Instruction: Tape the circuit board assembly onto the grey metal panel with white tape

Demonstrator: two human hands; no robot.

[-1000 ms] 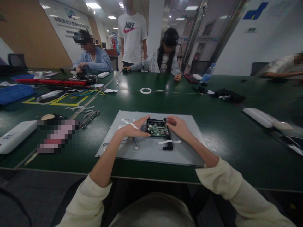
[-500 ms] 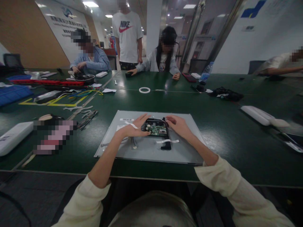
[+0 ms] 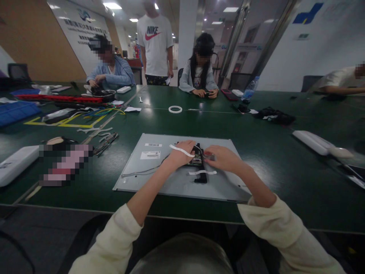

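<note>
A grey metal panel [image 3: 165,182] with white labels lies on the table before me. On it sits a black bracket [image 3: 202,177] holding a green circuit board [image 3: 196,161], mostly covered by my hands. My left hand [image 3: 180,155] lies over the board's left part, fingers stretched across it and thumb hidden; a white strip [image 3: 181,150] runs across its back. Beside the bracket's right edge, my right hand [image 3: 224,158] is closed, its fingertips pinching a small grey cable end [image 3: 210,156]. A second white strip [image 3: 203,172] crosses the bracket's lower arm. Thin cables [image 3: 142,173] trail left over the panel.
Beyond the panel lies a white tape roll [image 3: 175,109]. Leftward are loose wires [image 3: 107,144], a white box [image 3: 18,163] and a blue crate [image 3: 18,112]. A white device [image 3: 310,142] lies right. Across the table several people sit or stand; a bottle [image 3: 250,89] stands there.
My left hand has moved right, over the circuit board, covering more of it. My right hand has shifted slightly right and down, with a grey cable end now visible at its fingertips.
</note>
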